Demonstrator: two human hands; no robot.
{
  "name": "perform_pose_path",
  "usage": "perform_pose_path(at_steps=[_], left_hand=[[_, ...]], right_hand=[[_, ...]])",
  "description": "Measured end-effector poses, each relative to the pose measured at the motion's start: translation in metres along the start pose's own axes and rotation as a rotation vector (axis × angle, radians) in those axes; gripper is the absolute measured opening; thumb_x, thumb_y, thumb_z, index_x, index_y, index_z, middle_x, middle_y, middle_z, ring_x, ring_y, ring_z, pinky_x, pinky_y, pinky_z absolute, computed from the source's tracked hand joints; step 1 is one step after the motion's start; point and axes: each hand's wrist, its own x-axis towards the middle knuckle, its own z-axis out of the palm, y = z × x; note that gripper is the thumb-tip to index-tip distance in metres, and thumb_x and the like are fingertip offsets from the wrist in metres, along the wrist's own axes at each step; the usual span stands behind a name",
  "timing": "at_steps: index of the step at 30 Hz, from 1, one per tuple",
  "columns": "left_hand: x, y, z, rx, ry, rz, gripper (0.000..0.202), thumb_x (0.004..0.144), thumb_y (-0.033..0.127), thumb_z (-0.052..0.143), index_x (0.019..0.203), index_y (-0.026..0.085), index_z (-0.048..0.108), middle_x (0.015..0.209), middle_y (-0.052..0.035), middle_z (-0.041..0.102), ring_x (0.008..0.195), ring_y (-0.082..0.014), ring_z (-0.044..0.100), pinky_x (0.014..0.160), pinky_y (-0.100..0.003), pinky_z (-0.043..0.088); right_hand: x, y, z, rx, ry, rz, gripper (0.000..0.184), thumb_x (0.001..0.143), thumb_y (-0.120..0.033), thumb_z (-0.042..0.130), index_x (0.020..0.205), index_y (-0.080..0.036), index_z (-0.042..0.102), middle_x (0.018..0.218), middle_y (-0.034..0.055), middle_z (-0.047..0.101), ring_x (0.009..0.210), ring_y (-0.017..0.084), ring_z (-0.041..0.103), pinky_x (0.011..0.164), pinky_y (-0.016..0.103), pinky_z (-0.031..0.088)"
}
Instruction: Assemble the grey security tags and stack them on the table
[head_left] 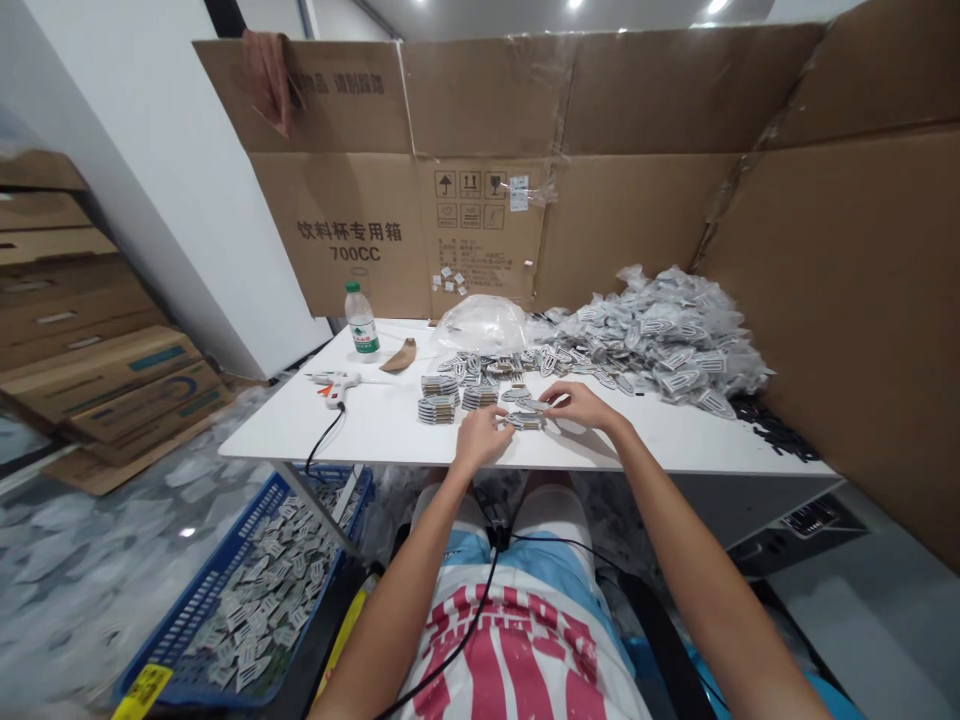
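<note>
My left hand (480, 436) is closed over a small stack of grey printed tags (525, 421) near the front edge of the white table (375, 425). My right hand (581, 405) rests just right of it, fingers curled and pinching a single tag above the same stack. Neat stacks of the same tags (439, 397) stand to the left of my hands. Loose tags (510, 365) lie spread behind them.
A big heap of bagged tags (667, 340) fills the table's right rear, with a clear plastic bag (480, 325) beside it. A glue gun (334, 385), a water bottle (361, 320), black bits (772, 430) and cardboard walls (847, 300) surround. A blue crate (247, 590) of tags sits on the floor left.
</note>
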Motion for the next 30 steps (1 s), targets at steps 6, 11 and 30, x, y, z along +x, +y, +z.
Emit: perform_pose_path(at_steps=[6,11,30], left_hand=[[-0.002,0.001,-0.002,0.002,-0.006,-0.006,0.034,0.086,0.034,0.073,0.117,0.024,0.082,0.086,-0.0038,0.078,0.084,-0.0206,0.07,0.076,-0.027,0.047],[-0.002,-0.001,0.0,-0.002,0.008,-0.003,0.035,0.085,0.033,0.074,0.118,0.024,0.082,0.089,-0.0043,0.079,0.086,-0.0208,0.071,0.076,-0.027,0.048],[-0.002,-0.003,-0.001,-0.009,0.01,0.033,0.039,0.084,0.035,0.076,0.121,0.024,0.08,0.085,-0.002,0.076,0.084,-0.0195,0.069,0.074,-0.026,0.046]], right_hand=[[-0.002,-0.016,0.017,0.022,-0.081,0.009,0.026,0.077,-0.022,0.079,0.102,-0.018,0.08,0.112,0.01,0.079,0.093,0.024,0.075,0.085,0.034,0.063],[0.001,-0.019,0.019,-0.017,-0.105,-0.005,0.026,0.076,-0.019,0.076,0.102,-0.018,0.079,0.11,0.009,0.078,0.092,0.023,0.074,0.084,0.032,0.061],[0.059,0.007,0.033,-0.274,0.049,-0.013,0.037,0.08,-0.017,0.079,0.117,-0.019,0.079,0.121,0.0093,0.074,0.092,0.021,0.068,0.093,0.033,0.053]])
